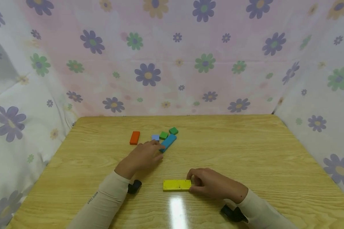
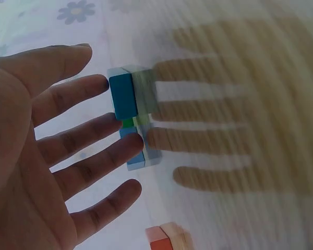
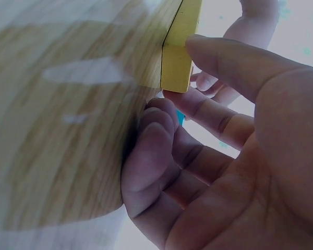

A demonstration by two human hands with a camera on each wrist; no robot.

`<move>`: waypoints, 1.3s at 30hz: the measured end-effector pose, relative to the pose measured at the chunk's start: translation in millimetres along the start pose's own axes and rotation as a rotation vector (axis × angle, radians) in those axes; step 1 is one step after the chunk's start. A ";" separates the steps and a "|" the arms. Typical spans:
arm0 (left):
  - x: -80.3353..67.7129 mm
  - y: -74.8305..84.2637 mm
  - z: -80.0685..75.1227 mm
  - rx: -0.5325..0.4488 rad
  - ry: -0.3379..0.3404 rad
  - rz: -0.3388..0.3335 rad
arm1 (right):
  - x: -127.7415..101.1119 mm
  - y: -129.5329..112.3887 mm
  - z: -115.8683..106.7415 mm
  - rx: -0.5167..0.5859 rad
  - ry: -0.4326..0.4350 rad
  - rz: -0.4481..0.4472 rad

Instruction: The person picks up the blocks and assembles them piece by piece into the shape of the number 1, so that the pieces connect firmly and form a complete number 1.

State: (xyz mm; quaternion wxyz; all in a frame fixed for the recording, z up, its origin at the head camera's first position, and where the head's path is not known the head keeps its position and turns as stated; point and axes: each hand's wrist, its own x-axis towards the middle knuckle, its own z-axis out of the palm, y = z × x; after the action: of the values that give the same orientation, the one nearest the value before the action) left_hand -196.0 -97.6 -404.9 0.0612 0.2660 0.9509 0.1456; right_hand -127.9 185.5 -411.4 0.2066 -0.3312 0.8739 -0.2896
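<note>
Right hand [image 1: 210, 183] pinches the right end of the yellow block [image 1: 176, 185]: thumb and fingertips curled round it, other fingers folded against the table [image 1: 246, 149]. Yellow block lies flat, near the table's front edge, about mid-width.

Left hand [image 1: 141, 156] is spread, fingers straight, hovering behind-left of the yellow block, fingertips at the near end of the long blue block [image 1: 168, 142]. Contact or not: cannot tell, the left wrist view is motion-blurred.

Block cluster, all behind the yellow block: small light-blue block [image 1: 155, 137] and two green blocks [image 1: 163, 135] [image 1: 173, 130] just beside the long blue block. Orange block [image 1: 134, 137] lies apart, left of the cluster.
</note>
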 end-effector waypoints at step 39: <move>-4.1 19.9 5.6 0.021 -0.019 0.072 | 0.0 1.4 1.1 -0.005 0.007 -0.006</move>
State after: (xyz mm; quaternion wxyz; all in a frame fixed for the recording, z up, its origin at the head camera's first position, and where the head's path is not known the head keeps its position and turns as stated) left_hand -181.7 -82.2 -403.9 0.0621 0.3022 0.9416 0.1350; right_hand -128.0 185.9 -413.1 0.2017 -0.3332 0.8744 -0.2894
